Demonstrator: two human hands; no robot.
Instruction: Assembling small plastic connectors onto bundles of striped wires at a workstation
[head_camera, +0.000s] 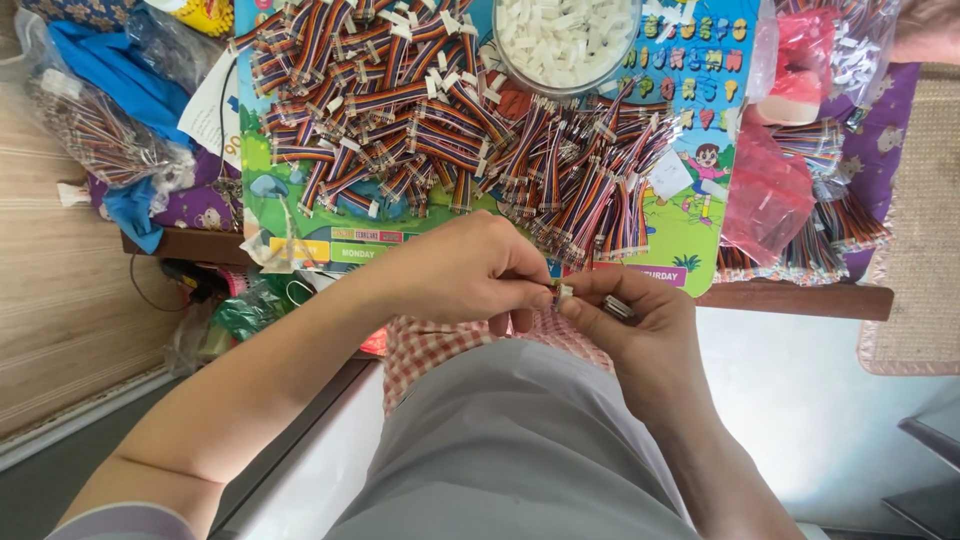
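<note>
My left hand (470, 268) and my right hand (640, 322) meet in front of my lap, just below the edge of a low table (800, 298). Both pinch a small white connector (563, 292) with a short multicoloured ribbon cable whose wire ends (617, 308) poke out under my right fingers. On the table above lies a big heap of the same rainbow ribbon cables (440, 120). A clear round bowl (568, 45) of white plastic connectors stands behind the heap.
A colourful children's alphabet mat (700, 215) covers the table. Clear bags of cables (100, 135) lie at the left, red plastic bags (765, 190) and more cable bundles at the right. A woven mat (925, 230) lies at the far right, a wooden floor at the left.
</note>
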